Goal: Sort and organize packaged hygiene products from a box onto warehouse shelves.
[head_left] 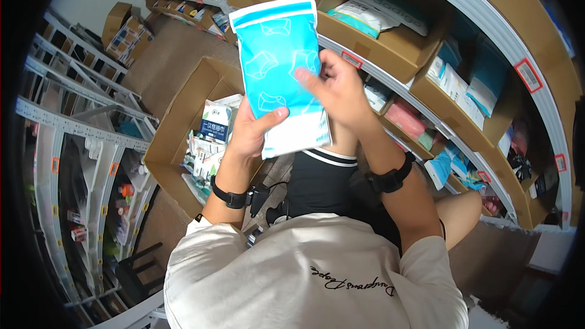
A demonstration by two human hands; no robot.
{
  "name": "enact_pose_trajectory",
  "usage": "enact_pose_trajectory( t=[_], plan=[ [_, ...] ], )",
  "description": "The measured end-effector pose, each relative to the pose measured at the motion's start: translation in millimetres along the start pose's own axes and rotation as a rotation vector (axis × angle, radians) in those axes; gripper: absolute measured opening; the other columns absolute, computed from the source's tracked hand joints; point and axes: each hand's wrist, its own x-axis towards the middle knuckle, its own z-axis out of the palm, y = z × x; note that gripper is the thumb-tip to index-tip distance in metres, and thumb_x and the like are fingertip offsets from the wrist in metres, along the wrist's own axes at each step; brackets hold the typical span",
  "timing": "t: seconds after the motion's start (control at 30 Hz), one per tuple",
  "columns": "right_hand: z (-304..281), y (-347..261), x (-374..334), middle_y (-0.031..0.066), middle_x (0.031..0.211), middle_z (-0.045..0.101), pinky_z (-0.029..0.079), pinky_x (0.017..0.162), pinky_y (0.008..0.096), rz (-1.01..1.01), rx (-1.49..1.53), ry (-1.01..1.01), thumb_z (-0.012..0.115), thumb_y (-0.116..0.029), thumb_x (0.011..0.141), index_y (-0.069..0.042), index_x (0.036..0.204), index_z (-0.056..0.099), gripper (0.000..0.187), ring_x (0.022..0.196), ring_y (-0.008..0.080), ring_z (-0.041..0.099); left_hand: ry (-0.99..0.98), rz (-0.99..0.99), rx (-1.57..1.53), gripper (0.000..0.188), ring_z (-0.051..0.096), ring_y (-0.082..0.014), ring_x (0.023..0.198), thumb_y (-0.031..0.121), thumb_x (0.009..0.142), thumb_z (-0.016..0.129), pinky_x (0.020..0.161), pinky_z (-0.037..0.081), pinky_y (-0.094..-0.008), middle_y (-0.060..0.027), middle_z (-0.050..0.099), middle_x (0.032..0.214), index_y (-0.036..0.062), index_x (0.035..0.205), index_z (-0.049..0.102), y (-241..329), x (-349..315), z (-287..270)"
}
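Note:
A flat blue-and-white plastic packet (277, 55) with white line drawings is held up in front of me, above my lap. My left hand (253, 129) grips its lower left edge, thumb across the front. On the right edge, my right hand (341, 88) has its thumb laid over the blue face, slightly blurred, and its other fingers curl at the side and partly behind. Below and left of the packet stands an open cardboard box (172, 137) with several packaged goods inside, among them a white-and-navy package (216, 120).
Shelving on the right carries cardboard bins (381, 49) of bagged goods, including white-and-teal packets (365, 15) and a pink pack (404, 120). White metal racks (79, 125) line the left. A black stool (137, 271) stands at lower left. Another carton (128, 36) sits farther back.

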Motion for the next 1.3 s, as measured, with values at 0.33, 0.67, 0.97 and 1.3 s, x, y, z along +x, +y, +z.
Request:
enact_pose_trajectory(
  t=[0.33, 0.67, 0.97, 1.3],
  plan=[
    [-33, -23, -2, 0.0091, 0.112, 0.066, 0.052, 0.086, 0.0296, -0.059, 0.516, 0.210, 0.064, -0.019, 0.097, 0.001, 0.122, 0.055, 0.034, 0.098, 0.0142, 0.063, -0.240, -0.064, -0.045, 0.086, 0.053, -0.0240, 0.127, 0.000, 0.074, 0.075, 0.107, 0.042, -0.0376, -0.0135, 0.053, 0.136, -0.0004, 0.147, 0.031, -25, -5, 49],
    [-43, -16, -3, 0.0097, 0.111, 0.066, 0.053, 0.084, 0.0307, -0.087, 0.522, 0.308, 0.061, -0.016, 0.098, 0.001, 0.121, 0.052, 0.030, 0.094, 0.0148, 0.064, -0.312, -0.109, 0.041, 0.096, 0.048, -0.0222, 0.131, -0.004, 0.068, 0.077, 0.109, 0.037, -0.0367, -0.0108, 0.049, 0.139, 0.0003, 0.149, 0.025, -34, -20, 46],
    [-48, -15, -12, 0.0106, 0.110, 0.066, 0.053, 0.084, 0.0309, -0.047, 0.581, 0.328, 0.063, -0.020, 0.098, 0.001, 0.121, 0.050, 0.033, 0.094, 0.0156, 0.064, -0.348, -0.124, 0.034, 0.106, 0.036, -0.0232, 0.140, -0.005, 0.062, 0.067, 0.115, 0.026, -0.0364, -0.0114, 0.039, 0.149, -0.0008, 0.154, 0.016, -21, -28, 53],
    [-35, -7, 1, 0.0095, 0.109, 0.065, 0.052, 0.084, 0.0308, -0.124, 0.492, 0.513, 0.063, -0.020, 0.097, -0.001, 0.118, 0.052, 0.030, 0.093, 0.0148, 0.063, -0.501, 0.022, -0.533, 0.079, 0.048, -0.0342, 0.130, 0.013, 0.077, 0.070, 0.109, 0.038, -0.0508, -0.0163, 0.051, 0.138, 0.0026, 0.146, 0.034, -76, -25, 32]
  ],
)
